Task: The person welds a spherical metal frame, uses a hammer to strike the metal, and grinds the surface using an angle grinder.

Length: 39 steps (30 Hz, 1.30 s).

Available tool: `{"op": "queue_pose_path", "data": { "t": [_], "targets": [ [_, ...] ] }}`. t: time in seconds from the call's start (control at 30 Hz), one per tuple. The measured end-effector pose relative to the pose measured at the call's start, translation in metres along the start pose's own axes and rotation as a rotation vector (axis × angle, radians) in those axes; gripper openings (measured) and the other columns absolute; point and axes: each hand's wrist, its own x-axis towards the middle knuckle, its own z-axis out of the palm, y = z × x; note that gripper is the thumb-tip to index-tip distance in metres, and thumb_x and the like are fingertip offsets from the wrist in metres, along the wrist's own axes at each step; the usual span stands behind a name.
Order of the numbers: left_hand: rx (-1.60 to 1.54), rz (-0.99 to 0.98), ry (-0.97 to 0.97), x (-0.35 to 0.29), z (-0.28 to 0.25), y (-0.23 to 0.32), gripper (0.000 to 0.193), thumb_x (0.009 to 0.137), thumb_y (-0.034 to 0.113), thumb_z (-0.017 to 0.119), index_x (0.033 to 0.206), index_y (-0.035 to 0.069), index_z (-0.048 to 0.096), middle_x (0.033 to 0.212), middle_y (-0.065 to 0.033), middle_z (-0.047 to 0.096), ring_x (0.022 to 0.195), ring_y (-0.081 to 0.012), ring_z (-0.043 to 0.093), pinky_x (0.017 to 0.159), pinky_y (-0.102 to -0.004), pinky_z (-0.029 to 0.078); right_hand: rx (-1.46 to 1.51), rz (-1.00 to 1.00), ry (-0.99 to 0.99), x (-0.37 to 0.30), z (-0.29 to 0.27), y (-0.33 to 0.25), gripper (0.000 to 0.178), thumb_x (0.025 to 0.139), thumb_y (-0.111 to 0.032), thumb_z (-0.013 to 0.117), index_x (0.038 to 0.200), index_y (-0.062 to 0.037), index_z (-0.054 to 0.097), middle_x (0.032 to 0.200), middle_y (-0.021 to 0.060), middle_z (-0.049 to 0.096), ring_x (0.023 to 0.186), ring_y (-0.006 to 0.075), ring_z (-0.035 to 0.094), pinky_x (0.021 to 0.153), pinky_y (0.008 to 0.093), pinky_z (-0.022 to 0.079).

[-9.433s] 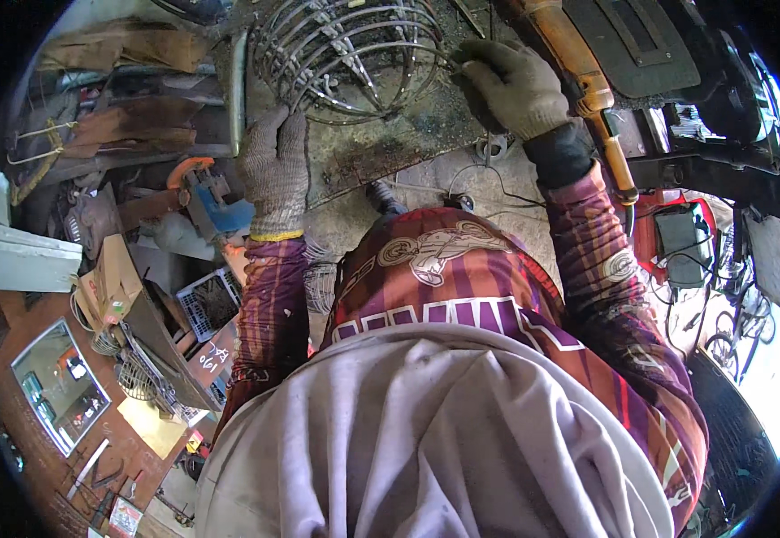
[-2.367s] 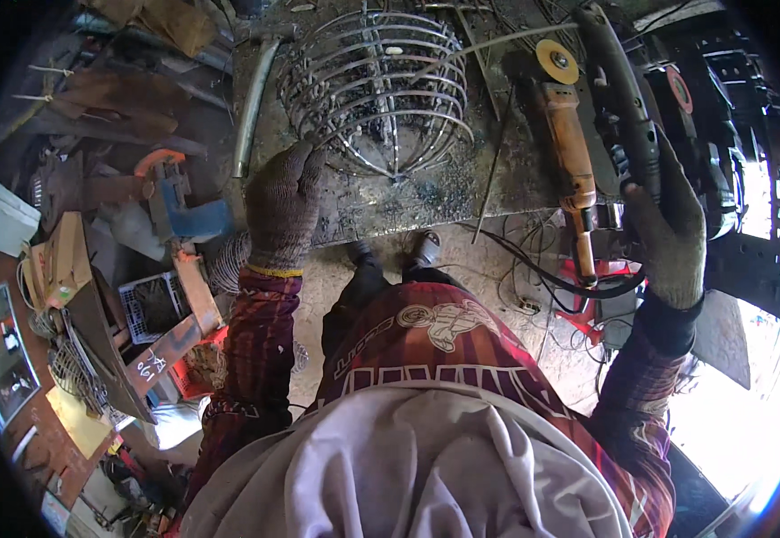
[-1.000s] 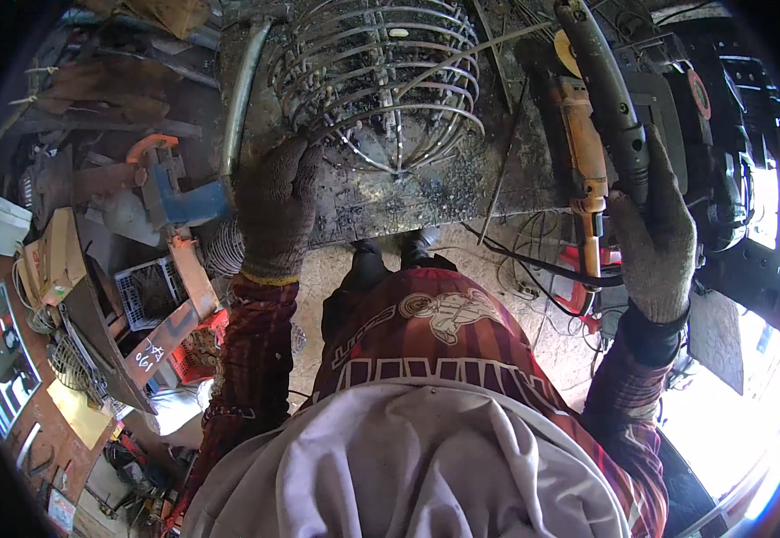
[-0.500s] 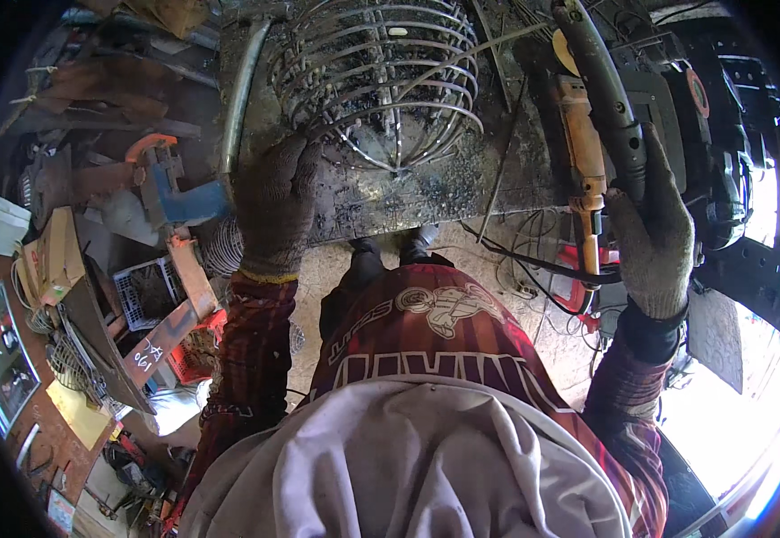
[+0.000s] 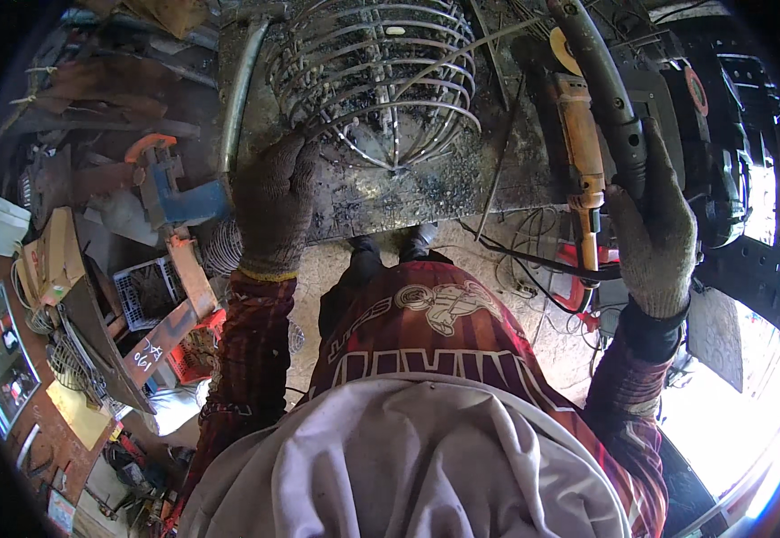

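Observation:
A round cage of bent metal rods (image 5: 392,105) lies on the dark workbench, its hoops joined by cross rods. My left hand (image 5: 273,202), in a dark knitted glove, is closed at the cage's near left side, fingertips at the end of the nearest hoop; the grip itself is partly hidden. In a lighter glove, my right hand (image 5: 654,224) wraps round the black end of a long dark tube-shaped power tool (image 5: 601,85). That tool slants up and away over the bench's right side, and its far end runs out of view. Beside it lies an orange angle grinder (image 5: 580,134).
The workbench (image 5: 363,211) has grit on it. A metal pipe (image 5: 245,99) lies left of the cage, a thin rod (image 5: 502,161) right of it. A blue clamp-like tool (image 5: 179,197) and a white crate (image 5: 148,291) are at the left. Cables (image 5: 533,260) hang below the bench's right edge.
Almost nothing differs. The view has shifted very slightly, and the dark tool in my right hand sits a touch further left at its far end.

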Motion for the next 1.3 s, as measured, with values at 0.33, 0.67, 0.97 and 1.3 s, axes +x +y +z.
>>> {"op": "queue_pose_path", "data": {
  "t": [0.33,0.67,0.97,1.3],
  "targets": [
    [0.044,-0.023,-0.023,-0.001,-0.004,0.005,0.029,0.096,0.028,0.071,0.109,0.003,0.073,0.103,-0.0176,0.074,0.095,-0.0365,0.071,0.084,-0.0428,0.055,0.073,0.171,0.171,0.001,-0.035,-0.016,0.052,0.097,-0.015,0.067,0.145,-0.0028,0.053,0.108,0.0085,0.068,0.081,0.0142,0.065,0.07,0.0284,0.055],
    [0.079,-0.066,0.005,-0.005,-0.002,0.004,0.029,0.095,0.027,0.071,0.111,0.003,0.073,0.105,-0.0181,0.074,0.097,-0.0367,0.071,0.086,-0.0437,0.056,0.588,0.259,0.22,0.028,-0.08,-0.03,0.034,0.098,-0.031,0.065,0.123,-0.0074,0.068,0.089,0.0094,0.07,0.072,0.02,0.067,0.061,0.029,0.051],
    [0.037,-0.147,-0.049,-0.006,-0.001,0.008,0.032,0.099,0.031,0.066,0.114,0.004,0.073,0.109,-0.0173,0.074,0.103,-0.0353,0.07,0.09,-0.0431,0.054,0.134,0.049,0.157,0.061,-0.07,-0.061,0.049,0.094,-0.033,0.068,0.137,-0.01,0.06,0.098,0.0115,0.071,0.071,0.0148,0.064,0.061,0.0269,0.049],
    [-0.006,-0.058,-0.017,-0.003,0.004,0.001,0.027,0.093,0.019,0.068,0.116,0.005,0.071,0.106,-0.0154,0.074,0.1,-0.0345,0.07,0.089,-0.0431,0.054,0.013,0.13,-0.034,0.035,-0.064,-0.042,0.086,0.079,-0.037,0.078,0.152,-0.0029,0.048,0.109,0.0108,0.068,0.09,0.0155,0.063,0.079,0.0295,0.051]
  ]
}}
